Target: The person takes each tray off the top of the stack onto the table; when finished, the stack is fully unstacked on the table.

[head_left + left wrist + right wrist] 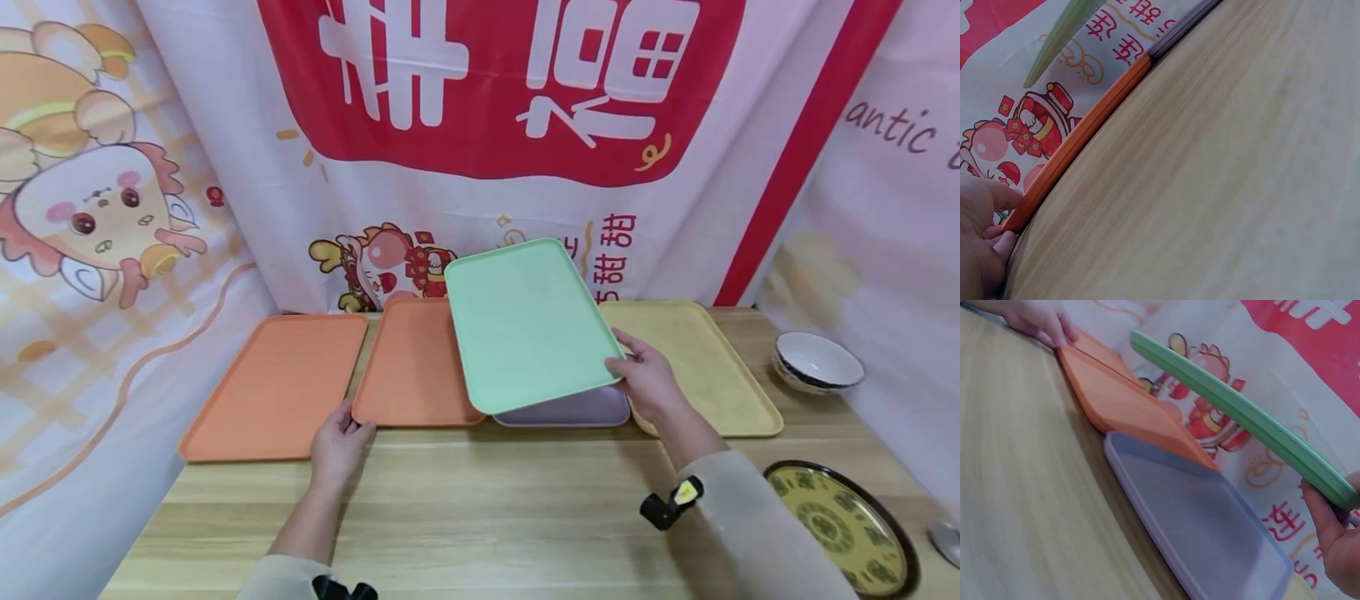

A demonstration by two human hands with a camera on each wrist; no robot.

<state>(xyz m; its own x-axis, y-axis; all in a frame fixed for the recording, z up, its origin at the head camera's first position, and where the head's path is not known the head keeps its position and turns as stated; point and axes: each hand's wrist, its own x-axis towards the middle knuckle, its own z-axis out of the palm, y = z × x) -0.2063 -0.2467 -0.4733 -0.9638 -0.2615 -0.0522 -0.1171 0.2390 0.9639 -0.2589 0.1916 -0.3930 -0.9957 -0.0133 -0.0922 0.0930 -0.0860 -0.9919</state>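
Observation:
My right hand point(651, 379) grips a light green tray point(534, 325) by its near right corner and holds it tilted in the air. In the right wrist view, a gap shows between the green tray point(1241, 415) and the purple tray point(1191, 512) below. My left hand point(339, 446) pinches the near left corner of the middle orange tray point(416, 367), which lies on the table; the left wrist view shows thumb and fingers at the end of its orange rim point(1079, 144). Just left of that lies another orange tray point(281, 387). The green tray hides most of the purple one in the head view.
A yellow tray point(693, 367) lies right of the purple one. Farther right stand white bowls point(817, 362), and a patterned oval plate point(832, 525) sits near a partly visible metal utensil point(945, 542). Printed cloth point(510, 200) hangs behind the wooden table point(487, 517).

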